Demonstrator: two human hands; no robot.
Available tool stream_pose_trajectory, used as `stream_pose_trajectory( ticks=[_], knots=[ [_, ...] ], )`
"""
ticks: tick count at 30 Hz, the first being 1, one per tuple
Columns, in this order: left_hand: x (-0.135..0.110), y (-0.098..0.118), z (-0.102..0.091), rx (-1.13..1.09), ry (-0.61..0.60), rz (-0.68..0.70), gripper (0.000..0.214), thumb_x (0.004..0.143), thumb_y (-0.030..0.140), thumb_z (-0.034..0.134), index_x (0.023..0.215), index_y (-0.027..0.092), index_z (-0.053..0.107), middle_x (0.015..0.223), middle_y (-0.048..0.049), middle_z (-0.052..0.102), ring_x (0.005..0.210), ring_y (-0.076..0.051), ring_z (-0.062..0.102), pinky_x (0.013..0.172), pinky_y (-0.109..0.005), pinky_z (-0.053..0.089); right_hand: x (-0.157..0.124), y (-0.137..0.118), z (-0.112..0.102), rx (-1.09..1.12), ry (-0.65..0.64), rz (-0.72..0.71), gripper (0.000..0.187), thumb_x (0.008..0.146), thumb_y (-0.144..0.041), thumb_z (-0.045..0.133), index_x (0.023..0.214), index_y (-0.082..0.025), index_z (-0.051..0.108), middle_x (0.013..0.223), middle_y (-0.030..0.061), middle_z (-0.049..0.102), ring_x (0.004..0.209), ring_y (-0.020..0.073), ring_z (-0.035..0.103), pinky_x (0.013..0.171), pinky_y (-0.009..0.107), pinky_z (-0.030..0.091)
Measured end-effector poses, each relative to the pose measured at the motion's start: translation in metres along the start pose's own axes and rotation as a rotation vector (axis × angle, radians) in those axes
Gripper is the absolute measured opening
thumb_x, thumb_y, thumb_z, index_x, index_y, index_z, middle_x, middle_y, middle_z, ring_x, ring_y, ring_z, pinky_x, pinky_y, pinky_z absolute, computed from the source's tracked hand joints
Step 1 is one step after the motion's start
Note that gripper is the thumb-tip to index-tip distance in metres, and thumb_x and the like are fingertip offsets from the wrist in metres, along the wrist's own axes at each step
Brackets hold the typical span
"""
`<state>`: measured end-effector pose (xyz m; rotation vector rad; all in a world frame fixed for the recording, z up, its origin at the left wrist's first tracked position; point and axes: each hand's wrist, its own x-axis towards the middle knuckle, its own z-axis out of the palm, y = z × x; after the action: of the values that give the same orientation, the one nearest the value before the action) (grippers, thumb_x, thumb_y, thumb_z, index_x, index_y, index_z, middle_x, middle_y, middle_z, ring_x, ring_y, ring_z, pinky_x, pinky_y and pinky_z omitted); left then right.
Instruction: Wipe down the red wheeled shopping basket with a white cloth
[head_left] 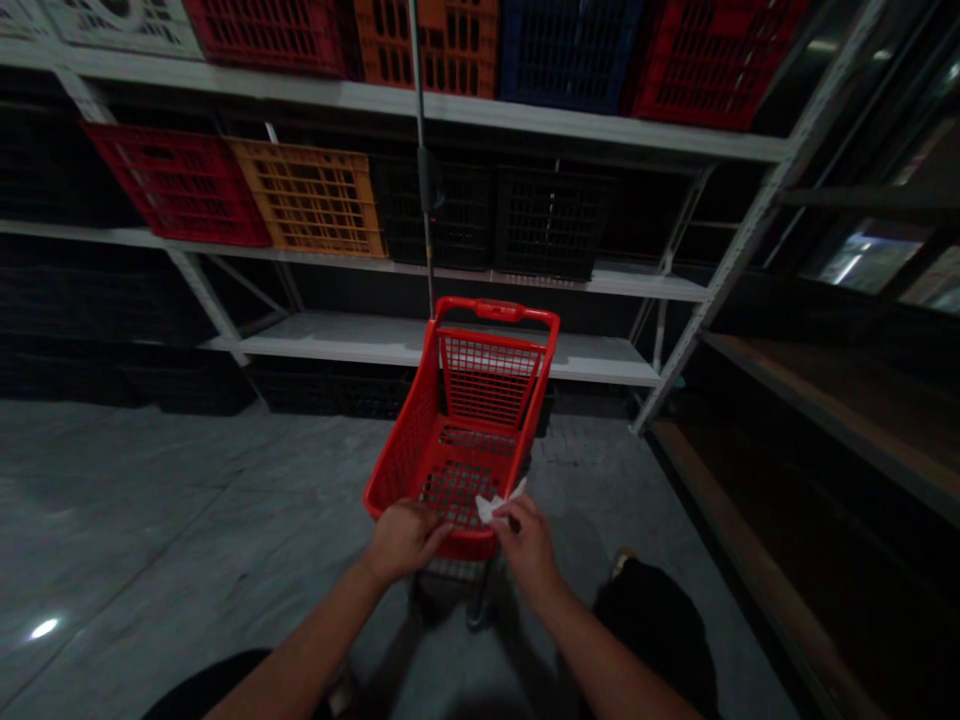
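Observation:
A small red plastic shopping cart stands on the floor in front of me, its handle at the far end. My left hand is closed over the near left part of its front rim, with the thumb pointing to the right. Between the thumb and fingers of my right hand is a crumpled white tissue, held at the near right corner of the basket. Part of the tissue pokes up beside the right rim. A thin pole rises from the cart's far left corner.
Behind the cart, a white metal rack carries red, orange, blue and black crates, including an orange crate. Dark wooden shelves run along the right side. My knee is at the lower right, above the grey concrete floor.

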<state>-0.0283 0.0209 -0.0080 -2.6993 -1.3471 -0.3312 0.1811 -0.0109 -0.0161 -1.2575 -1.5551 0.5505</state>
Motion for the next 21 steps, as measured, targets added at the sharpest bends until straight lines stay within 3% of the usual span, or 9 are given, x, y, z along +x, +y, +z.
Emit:
stream_pose_trajectory(
  ticks=[4,10,13,21],
  knots=[
    [-0.01,0.0,-0.003,0.006,-0.007,0.0,0.046,0.086,0.043,0.025,0.064,0.018,0.058,0.059,-0.0039,0.059,0.061,-0.014,0.055,0.063,-0.027,0.039,-0.003,-0.008,0.001,0.019,-0.02,-0.039,0.013,0.071,-0.013,0.053,0.072,-0.02,0.064,0.076,0.0005,0.052,0.072,0.0124,0.052,0.066,0.022,0.041],
    [-0.017,0.001,-0.007,-0.035,-0.049,-0.029,0.048,0.085,0.044,0.024,0.066,0.019,0.059,0.063,-0.005,0.06,0.065,-0.015,0.055,0.065,-0.029,0.039,0.053,0.005,-0.006,-0.059,0.066,-0.1,0.015,0.071,-0.011,0.05,0.069,-0.019,0.064,0.073,0.0015,0.054,0.072,0.0139,0.052,0.068,0.025,0.041],
    [-0.018,-0.001,-0.007,-0.02,-0.071,-0.043,0.05,0.086,0.044,0.022,0.067,0.019,0.059,0.065,-0.0055,0.061,0.066,-0.015,0.056,0.066,-0.029,0.039,0.063,0.005,-0.004,-0.067,0.107,-0.106,0.016,0.071,-0.011,0.049,0.069,-0.019,0.063,0.072,0.0015,0.055,0.071,0.0139,0.052,0.067,0.025,0.042],
    [-0.027,-0.006,-0.01,-0.013,-0.087,-0.019,0.048,0.086,0.043,0.022,0.067,0.019,0.059,0.064,-0.0052,0.061,0.065,-0.015,0.055,0.066,-0.029,0.039,-0.011,-0.018,0.011,0.007,-0.087,-0.084,0.017,0.073,-0.01,0.049,0.067,-0.019,0.063,0.073,0.0014,0.056,0.07,0.0126,0.054,0.065,0.022,0.042]
  ],
)
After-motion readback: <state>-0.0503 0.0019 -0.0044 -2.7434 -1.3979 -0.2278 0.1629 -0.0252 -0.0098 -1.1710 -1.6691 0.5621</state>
